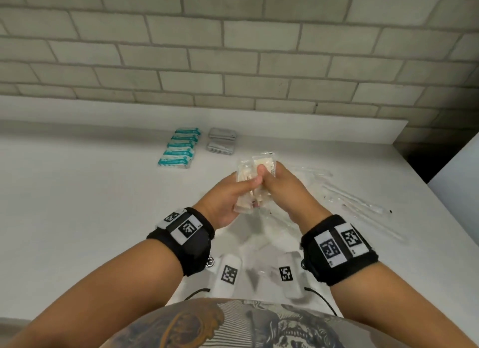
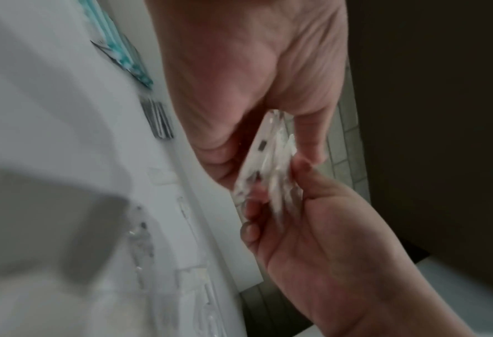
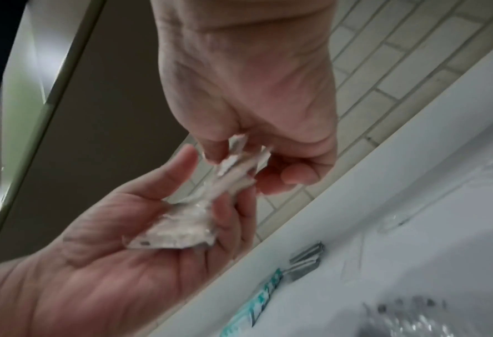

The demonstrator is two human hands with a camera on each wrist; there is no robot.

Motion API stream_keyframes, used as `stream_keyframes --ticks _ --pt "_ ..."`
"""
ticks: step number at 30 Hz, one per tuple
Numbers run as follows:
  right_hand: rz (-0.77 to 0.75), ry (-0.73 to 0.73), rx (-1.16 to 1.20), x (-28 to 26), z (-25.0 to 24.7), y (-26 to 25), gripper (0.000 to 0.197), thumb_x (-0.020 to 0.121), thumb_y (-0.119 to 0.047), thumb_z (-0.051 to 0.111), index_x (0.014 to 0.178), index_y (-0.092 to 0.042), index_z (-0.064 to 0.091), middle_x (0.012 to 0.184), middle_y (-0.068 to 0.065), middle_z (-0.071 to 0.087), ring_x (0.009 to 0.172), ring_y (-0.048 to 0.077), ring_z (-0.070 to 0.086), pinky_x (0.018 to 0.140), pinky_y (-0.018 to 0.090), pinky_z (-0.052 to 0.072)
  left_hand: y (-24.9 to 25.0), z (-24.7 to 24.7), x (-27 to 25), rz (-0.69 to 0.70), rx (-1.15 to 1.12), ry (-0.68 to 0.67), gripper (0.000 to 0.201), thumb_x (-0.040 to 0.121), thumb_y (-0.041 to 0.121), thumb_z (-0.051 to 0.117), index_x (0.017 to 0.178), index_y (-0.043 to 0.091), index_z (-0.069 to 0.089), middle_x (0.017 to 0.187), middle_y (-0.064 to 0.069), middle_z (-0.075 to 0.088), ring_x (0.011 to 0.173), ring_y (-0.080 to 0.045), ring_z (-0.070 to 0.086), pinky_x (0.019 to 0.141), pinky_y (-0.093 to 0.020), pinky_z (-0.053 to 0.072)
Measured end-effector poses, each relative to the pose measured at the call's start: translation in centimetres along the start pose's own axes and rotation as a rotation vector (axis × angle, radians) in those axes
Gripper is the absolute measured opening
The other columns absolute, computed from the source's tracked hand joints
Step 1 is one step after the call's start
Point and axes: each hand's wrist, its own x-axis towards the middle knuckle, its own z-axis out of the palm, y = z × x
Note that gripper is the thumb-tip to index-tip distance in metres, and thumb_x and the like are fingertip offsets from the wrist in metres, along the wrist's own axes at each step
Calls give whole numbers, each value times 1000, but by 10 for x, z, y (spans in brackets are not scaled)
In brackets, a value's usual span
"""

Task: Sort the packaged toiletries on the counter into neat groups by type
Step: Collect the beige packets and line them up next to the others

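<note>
Hands meet above the white counter [image 1: 77, 192], nearer me than the teal packets [image 1: 180, 148] and grey sachets [image 1: 221, 140]: left hand [image 1: 228, 200] and right hand [image 1: 282, 192] both pinch clear packets [image 1: 255, 171]. Left wrist view: thumb and fingers [image 2: 311, 141] clamp the fanned packets [image 2: 268, 159]. Right wrist view: same packets [image 3: 187, 219] lie across the left palm [image 3: 118, 250], the right fingers [image 3: 210, 146] nipping their upper ends.

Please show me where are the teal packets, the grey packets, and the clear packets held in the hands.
teal packets [image 1: 180, 148]: head view, middle of the row on the counter.
grey packets [image 1: 222, 140]: head view, between the two stacks.
clear packets [image 1: 248, 170]: head view, upper part above the thumbs.
</note>
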Motion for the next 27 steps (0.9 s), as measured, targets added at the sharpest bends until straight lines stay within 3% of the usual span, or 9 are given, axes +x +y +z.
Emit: stream_keyframes --ticks 3,6,8,10,14,17,20,24,27 --pt "48 -69 8 1 25 0 49 97 -50 43 137 -22 42 119 -11 45 107 11 48 88 29 43 4 -27 -15 14 -22 56 33 92 6 56 125 3 58 105 -13 69 95 -25 69 79 -31 57" --pt "38 -19 125 4 41 0 25 88 -36 66 102 -17 56 83 -3 58 70 15 53 60 25 42 8 -54 -25 19 -40 62 37 88 9 61 124 1 58 106 -14 68 98 -28 67 83 -35 55" --pt "34 65 220 8 47 0 18 82 -22 75 83 -13 59 72 0 61 60 15 52 55 24 41 11 -66 -31 3 -78 40 40 87 10 60 126 2 55 105 -14 67 95 -27 67 84 -36 54" --pt "58 61 295 12 53 -2 13 79 -16 76 80 -11 64 72 1 65 57 12 52 54 23 40 11 -75 -36 -4 -110 3 35 87 10 58 122 6 57 100 -10 68 91 -24 68 84 -36 54" --pt "66 6 343 14 70 -8 7 80 -10 74 81 -11 67 70 -1 63 55 10 49 55 22 40 12 -91 -43 -29 -67 28 38 87 18 58 124 11 56 99 -6 68 89 -20 67 77 -32 56" --pt "-80 151 272 18 80 -17 12 79 -3 73 73 -11 66 71 -2 62 55 1 50 56 15 41 16 -107 -46 -85 -60 142 34 95 33 54 125 17 57 106 -5 67 95 -19 63 84 -33 47" --pt "-271 186 15 23 91 -24 26 78 2 71 68 -20 64 78 -6 50 63 -7 48 66 4 38 24 -123 -50 -131 -94 204 26 95 38 51 108 19 63 93 -6 70 85 -19 63 76 -32 41" --pt "-371 -66 -397 29 115 -17 23 83 -6 69 75 -27 67 85 -14 42 85 4 49 79 13 38 36 -137 -54 -66 -146 71 17 83 11 61 99 17 59 87 -8 62 78 -20 63 69 -30 51" --pt "-453 7 -520 34 127 -10 14 86 -5 66 83 -19 69 87 -14 41 89 15 50 80 24 42 40 -147 -48 -46 -117 128 28 88 -3 57 107 17 51 88 -8 58 78 -21 62 62 -29 53"
